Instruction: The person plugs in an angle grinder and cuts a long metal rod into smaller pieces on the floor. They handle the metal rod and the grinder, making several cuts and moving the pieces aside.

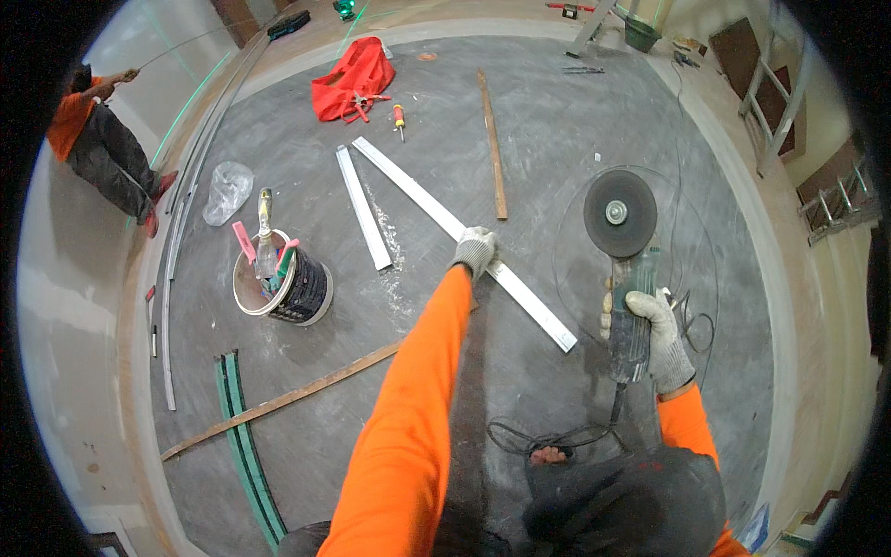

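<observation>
Where the floor [538, 102] shows: dark grey, scuffed, white dust beside the short white strip [363, 209], pale border round it.
Room: light wall [74, 306] at left with green laser lines; ladder [782, 102] upper right; co-worker [102, 153] upper left, head merging into the dark rim.
Left hand [475, 251]: gloved, clamped on long white strip [418, 195], mid-frame; fingertips hidden.
Right hand [661, 330]: gloved, wrapped round angle grinder [631, 325], right of centre, disc toward top; can't tell if it's spinning.
Bucket [311, 295]: left of centre, tools poking out, bottom contents hidden.
Wooden strip [283, 399]: lower left, crosses green strips [252, 455], one end behind left forearm.
</observation>
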Available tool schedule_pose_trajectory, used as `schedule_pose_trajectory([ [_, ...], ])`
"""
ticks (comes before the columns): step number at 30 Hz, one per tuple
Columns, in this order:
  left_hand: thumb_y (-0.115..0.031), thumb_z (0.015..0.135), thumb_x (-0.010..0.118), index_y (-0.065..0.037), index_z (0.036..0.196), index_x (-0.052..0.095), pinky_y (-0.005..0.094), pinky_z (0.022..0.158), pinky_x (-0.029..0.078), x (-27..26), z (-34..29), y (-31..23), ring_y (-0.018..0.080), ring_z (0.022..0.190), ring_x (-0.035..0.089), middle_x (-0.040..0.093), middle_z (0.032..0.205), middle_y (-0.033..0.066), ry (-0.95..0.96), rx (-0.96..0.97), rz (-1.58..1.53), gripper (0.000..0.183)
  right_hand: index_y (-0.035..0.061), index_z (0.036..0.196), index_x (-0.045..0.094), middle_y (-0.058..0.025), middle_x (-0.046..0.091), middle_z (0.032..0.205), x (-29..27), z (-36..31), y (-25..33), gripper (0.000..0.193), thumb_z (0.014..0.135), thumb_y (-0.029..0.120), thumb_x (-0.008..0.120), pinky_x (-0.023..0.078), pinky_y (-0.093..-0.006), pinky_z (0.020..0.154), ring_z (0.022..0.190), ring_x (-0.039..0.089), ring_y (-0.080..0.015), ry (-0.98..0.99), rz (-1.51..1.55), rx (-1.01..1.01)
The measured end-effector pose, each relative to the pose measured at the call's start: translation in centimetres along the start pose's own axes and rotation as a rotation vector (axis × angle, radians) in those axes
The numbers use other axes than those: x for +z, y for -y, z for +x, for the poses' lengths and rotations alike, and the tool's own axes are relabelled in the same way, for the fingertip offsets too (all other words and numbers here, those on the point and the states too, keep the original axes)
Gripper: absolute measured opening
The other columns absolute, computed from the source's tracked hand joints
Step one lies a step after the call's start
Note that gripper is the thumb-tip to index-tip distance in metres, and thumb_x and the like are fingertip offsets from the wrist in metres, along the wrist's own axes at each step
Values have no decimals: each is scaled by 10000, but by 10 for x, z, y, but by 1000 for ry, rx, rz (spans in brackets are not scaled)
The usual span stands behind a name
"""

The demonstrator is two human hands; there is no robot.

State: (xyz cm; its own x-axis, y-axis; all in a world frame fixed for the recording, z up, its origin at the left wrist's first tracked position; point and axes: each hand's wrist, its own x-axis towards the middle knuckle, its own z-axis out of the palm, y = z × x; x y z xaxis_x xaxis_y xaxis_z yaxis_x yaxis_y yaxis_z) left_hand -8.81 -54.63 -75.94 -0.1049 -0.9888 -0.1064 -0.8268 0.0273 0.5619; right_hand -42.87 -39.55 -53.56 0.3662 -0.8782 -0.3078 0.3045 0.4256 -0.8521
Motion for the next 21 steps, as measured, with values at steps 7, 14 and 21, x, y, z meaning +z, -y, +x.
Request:
schedule_pose_trajectory([
  [7,-306,1002,574,-35,1216,648,475,984,527,-43,-135,23,372,1125,686,718,1135,231,-28,-109,63,353,-24,1260,588,-106,687,972,-13,-4,-7,456,914,234,737,630,-381,736,818,706,-208,-39,-4,12],
  [14,-422,986,649,-112,1321,580,486,978,490,-82,-300,54,372,1184,610,615,1230,156,277,-15,485,461,-21,1229,608,-110,689,970,-9,-2,-14,388,944,222,706,630,-376,726,817,711,-209,-8,35,31],
  [21,-422,949,693,-121,1239,601,477,964,469,-73,-391,102,333,1153,589,609,1163,128,41,-300,531,428,-18,1231,618,-131,712,971,5,-14,-2,370,943,199,698,625,-364,702,790,711,-218,-65,19,33],
])
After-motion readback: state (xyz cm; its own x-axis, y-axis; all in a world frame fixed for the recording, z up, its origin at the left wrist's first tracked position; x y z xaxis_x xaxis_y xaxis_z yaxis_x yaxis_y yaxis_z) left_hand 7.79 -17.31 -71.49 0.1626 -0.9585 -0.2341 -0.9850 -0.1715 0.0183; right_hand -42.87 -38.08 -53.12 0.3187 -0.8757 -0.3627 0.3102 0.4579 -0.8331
